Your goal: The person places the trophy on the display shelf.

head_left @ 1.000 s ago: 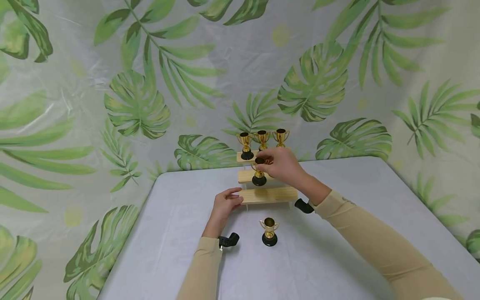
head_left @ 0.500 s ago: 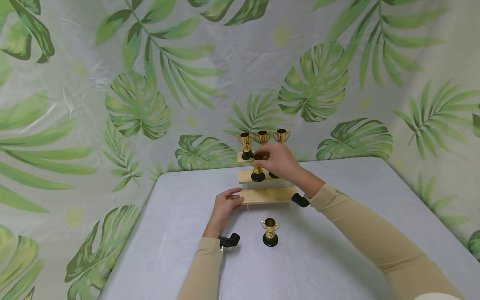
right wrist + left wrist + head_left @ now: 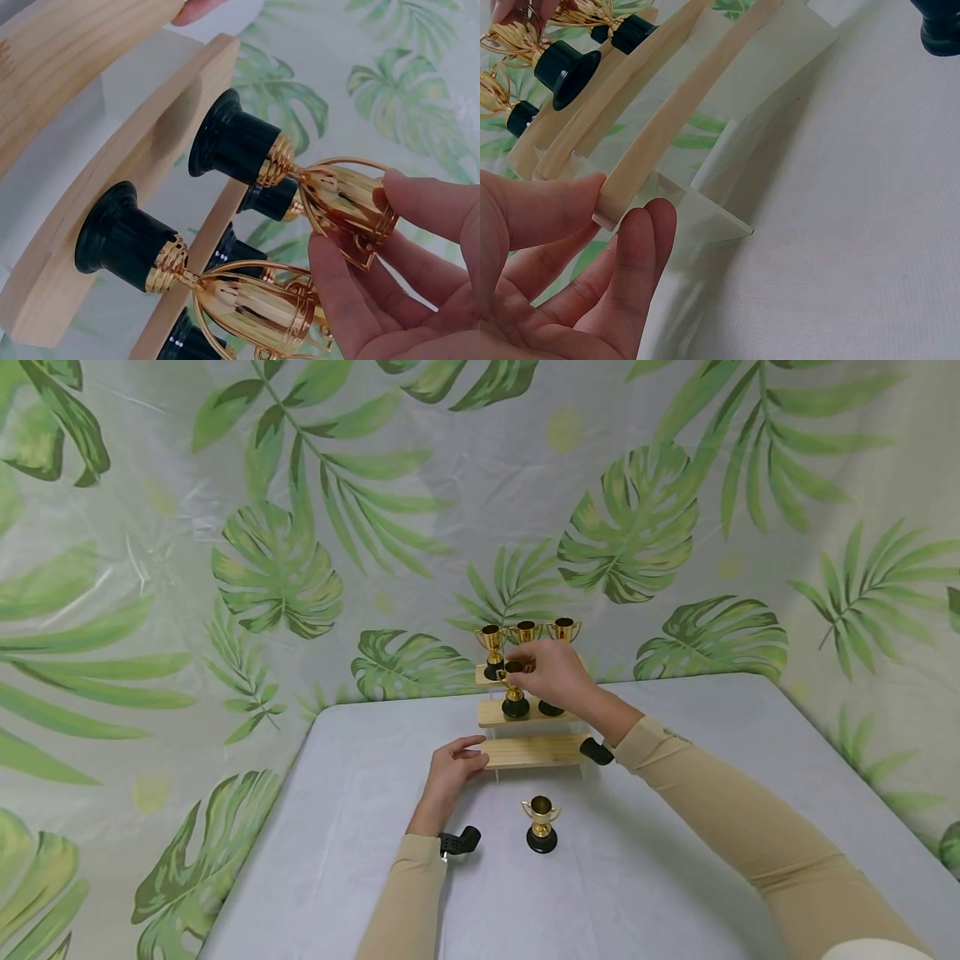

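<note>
Right hand (image 3: pixel 553 675) reaching to 12 o'clock, fingers pinching the gold trophy cup (image 3: pixel 514 690) standing on the stepped riser's (image 3: pixel 534 750) middle tier. Left hand (image 3: pixel 450 772) relaxed, fingertips touching the lowest step's end at 9 o'clock.

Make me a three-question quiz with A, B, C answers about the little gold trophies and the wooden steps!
1. Where is the trophy that stands off the steps?
A. on the table in front of the steps
B. on the top step
C. in the left hand

2. How many trophies stand on the top step?
A. one
B. three
C. five

3. What is the left hand doing?
A. holding a trophy
B. touching the end of the bottom step
C. lying flat, away from the steps

Answers:
1 A: the lone trophy stands on the table.
2 B: three cups line the top step.
3 B: the left hand has thumb and fingers at the bottom step.
</note>
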